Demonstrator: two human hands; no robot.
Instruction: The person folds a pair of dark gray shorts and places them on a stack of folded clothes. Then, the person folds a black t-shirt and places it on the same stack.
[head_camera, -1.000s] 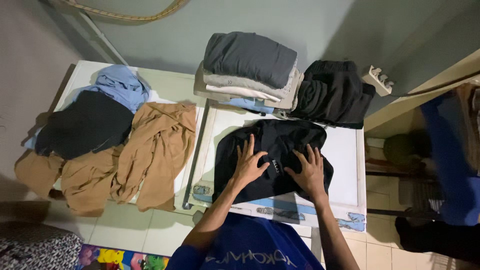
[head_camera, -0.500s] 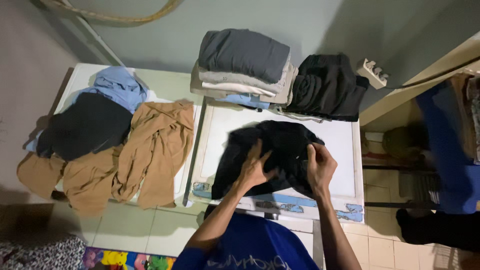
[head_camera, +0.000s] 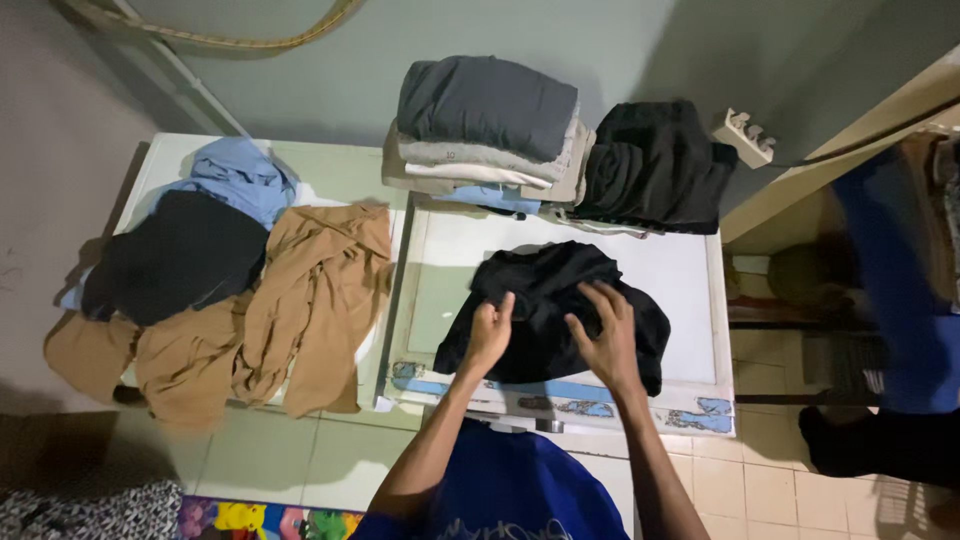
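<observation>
A black garment (head_camera: 545, 290) lies bunched on the white lid of a chest-like appliance (head_camera: 690, 290). My left hand (head_camera: 490, 335) pinches its cloth near the left side. My right hand (head_camera: 605, 335) rests on the garment's middle with fingers curled into the fabric. Behind it, at the lid's far edge, stands a stack of folded clothes (head_camera: 490, 125) with a dark grey piece on top, and beside that a pile of folded black clothes (head_camera: 655, 165).
On a second white surface (head_camera: 165, 155) to the left lie unfolded clothes: a light blue piece (head_camera: 240, 175), a black one (head_camera: 175, 255) and tan ones (head_camera: 310, 300). A white power strip (head_camera: 745, 135) hangs at the right wall. Tiled floor lies below.
The black garment lay flat under both spread hands; now it is gathered into a bunch, with both hands drawn closer together and gripping the cloth.
</observation>
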